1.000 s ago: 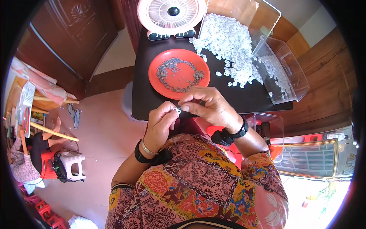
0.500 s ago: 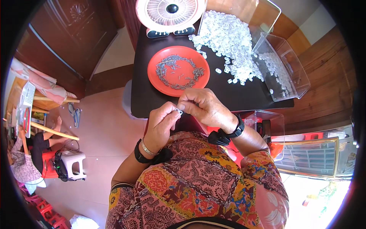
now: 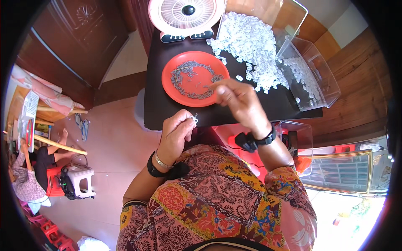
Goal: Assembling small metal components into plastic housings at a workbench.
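Note:
My left hand point(image 3: 178, 131) is held at the near edge of the dark table point(image 3: 157, 104), its fingertips pinching a small white ring-shaped piece point(image 3: 194, 119). My right hand point(image 3: 236, 98) reaches over the right rim of the red plate point(image 3: 171, 85), fingers bunched together at the small grey metal parts point(image 3: 188, 67) scattered on it. Whether those fingers hold a part I cannot tell. A heap of small white plastic pieces point(image 3: 251, 42) lies on the table just beyond the plate.
A pink and white round fan point(image 3: 184, 14) stands at the table's far end. Clear plastic boxes point(image 3: 312, 73) with more white pieces sit at the right. Another person point(image 3: 25, 175) sits on the floor at the left beside a white stool point(image 3: 79, 180).
My right hand has left my left hand and moved forward to the red plate. My left hand stays near the table edge, still pinching the small white piece.

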The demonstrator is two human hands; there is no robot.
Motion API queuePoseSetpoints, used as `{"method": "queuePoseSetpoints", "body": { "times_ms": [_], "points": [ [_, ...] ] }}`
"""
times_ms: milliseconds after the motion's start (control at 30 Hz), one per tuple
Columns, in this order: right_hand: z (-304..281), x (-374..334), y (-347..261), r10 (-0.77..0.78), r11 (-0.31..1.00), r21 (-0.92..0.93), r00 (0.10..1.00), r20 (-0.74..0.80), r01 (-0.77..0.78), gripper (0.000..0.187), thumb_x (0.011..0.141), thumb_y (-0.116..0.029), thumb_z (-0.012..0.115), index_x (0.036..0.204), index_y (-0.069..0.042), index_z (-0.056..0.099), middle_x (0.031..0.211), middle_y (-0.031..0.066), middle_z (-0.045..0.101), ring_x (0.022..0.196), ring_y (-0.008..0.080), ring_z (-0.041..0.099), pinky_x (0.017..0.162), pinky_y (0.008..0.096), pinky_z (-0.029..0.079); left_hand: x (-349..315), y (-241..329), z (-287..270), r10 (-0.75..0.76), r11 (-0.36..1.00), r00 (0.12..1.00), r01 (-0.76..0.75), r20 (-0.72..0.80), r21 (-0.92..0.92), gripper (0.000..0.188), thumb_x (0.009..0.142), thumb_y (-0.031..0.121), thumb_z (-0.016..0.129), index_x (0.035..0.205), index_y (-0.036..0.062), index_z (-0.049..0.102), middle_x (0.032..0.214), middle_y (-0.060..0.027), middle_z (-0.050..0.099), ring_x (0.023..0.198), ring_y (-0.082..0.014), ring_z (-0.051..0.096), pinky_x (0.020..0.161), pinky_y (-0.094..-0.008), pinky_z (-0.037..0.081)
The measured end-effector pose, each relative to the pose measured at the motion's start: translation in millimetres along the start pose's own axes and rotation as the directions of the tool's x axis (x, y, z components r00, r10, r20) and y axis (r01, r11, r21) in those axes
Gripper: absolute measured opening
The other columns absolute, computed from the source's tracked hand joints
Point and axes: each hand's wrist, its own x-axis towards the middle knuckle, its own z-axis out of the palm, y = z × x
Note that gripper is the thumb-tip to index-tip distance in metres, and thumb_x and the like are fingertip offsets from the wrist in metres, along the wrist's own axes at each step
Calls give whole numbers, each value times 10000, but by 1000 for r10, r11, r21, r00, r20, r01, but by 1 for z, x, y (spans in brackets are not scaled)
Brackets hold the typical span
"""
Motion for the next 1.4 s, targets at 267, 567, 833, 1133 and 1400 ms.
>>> {"method": "queuePoseSetpoints", "body": {
  "times_ms": [267, 567, 833, 1133, 1400],
  "points": [
    [-79, 22, 40, -6, 861, -486, 951, -310, -153, 187, 856, -203, 619, 919, -39, 684, 699, 115, 650, 630, 215, 626, 589, 315, 466, 2, -2, -2, -49, 995, 999, 49, 0, -86, 214, 898, 191, 488, 736, 51, 484, 580, 20, 425, 497, -67, 409, 462, -213, 291],
    [-91, 48, 91, 93, 780, -610, 989, -113, -143, 250, 773, -242, 677, 912, -34, 684, 770, 101, 678, 704, 217, 642, 663, 321, 494, 2, -3, -3, -16, 996, 1000, 17, 17, -88, 201, 899, 154, 483, 732, 42, 487, 579, 16, 429, 494, -64, 395, 464, -215, 297],
    [-74, 53, 94, 120, 659, -740, 990, -73, -134, 167, 753, -229, 632, 809, -71, 623, 781, 116, 660, 796, 330, 633, 712, 444, 494, 2, -1, -4, -17, 998, 1000, 18, 11, -66, 212, 894, 174, 476, 714, 63, 472, 580, 14, 438, 493, -69, 413, 457, -216, 285],
    [-40, 13, 40, 73, 996, -48, 997, 3, -73, 93, 882, -78, 627, 939, -7, 646, 752, -48, 581, 680, 26, 503, 600, 199, 414, 5, -7, -7, -15, 995, 1000, 15, -1, -96, 206, 898, 168, 467, 727, 53, 469, 576, 5, 434, 501, -78, 421, 466, -216, 294],
    [28, -13, 7, 48, 905, 400, 968, 245, -147, 135, 883, -44, 633, 1010, 3, 631, 825, 6, 636, 727, 51, 579, 615, 212, 459, 14, -9, 1, 149, 904, 983, -93, 104, -416, 209, 899, 190, 461, 766, 33, 491, 645, -70, 507, 545, -166, 491, 510, -260, 389]
  ]
}}
